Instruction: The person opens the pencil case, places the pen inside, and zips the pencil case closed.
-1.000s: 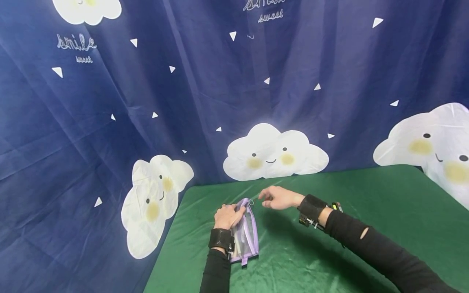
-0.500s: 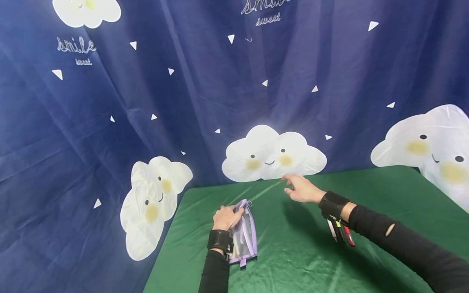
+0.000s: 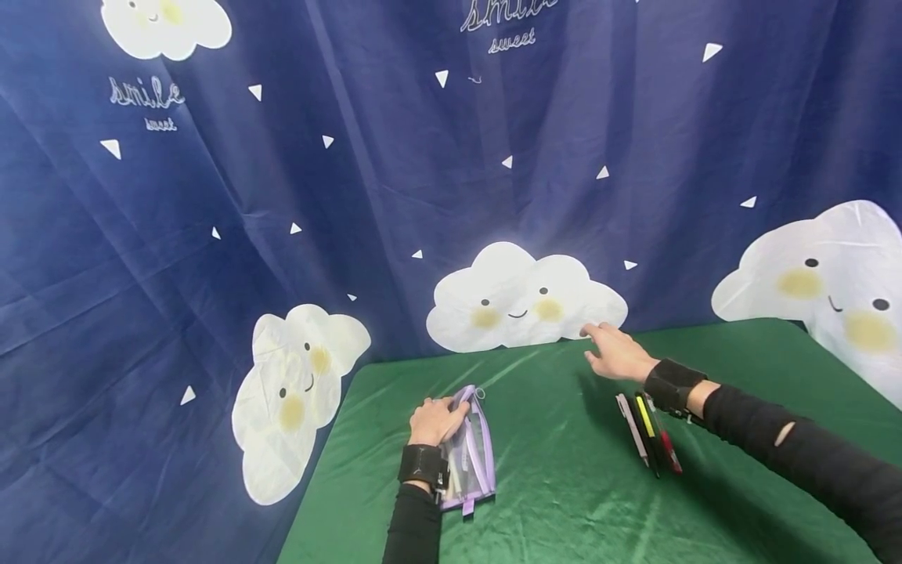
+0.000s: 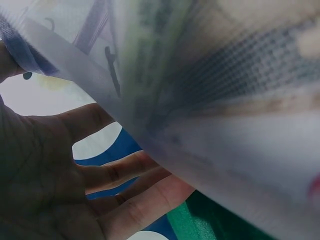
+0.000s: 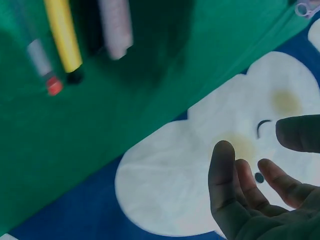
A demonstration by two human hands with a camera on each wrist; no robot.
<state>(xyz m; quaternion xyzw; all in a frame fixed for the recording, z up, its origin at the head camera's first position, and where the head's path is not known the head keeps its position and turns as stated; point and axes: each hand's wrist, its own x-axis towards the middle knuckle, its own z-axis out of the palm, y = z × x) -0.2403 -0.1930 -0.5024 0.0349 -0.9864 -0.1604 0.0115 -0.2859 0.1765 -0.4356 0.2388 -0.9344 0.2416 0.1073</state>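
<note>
On the left side of the green surface, my left hand [image 3: 431,421] grips a mesh pencil case [image 3: 482,450] with purple trim and a ring at its top. Slim items show faintly through the mesh. Up close in the left wrist view, the case [image 4: 155,60] covers part of the left hand [image 4: 55,165]. My right hand [image 3: 616,352] is in the air with nothing in it, thumb and fingers spread apart. Just below it lie a pink pen [image 3: 632,429], a yellow-and-black pen [image 3: 647,419] and a red-ended pen [image 3: 667,453], side by side.
A green cloth [image 3: 550,486] covers the work surface. Behind it hangs a dark blue curtain [image 3: 395,157] printed with smiling clouds [image 3: 524,294] and small white triangles.
My right hand has moved away from the pencil case toward the right, over to the pens, which have come into view from behind the arm. The left hand has stayed on the case.
</note>
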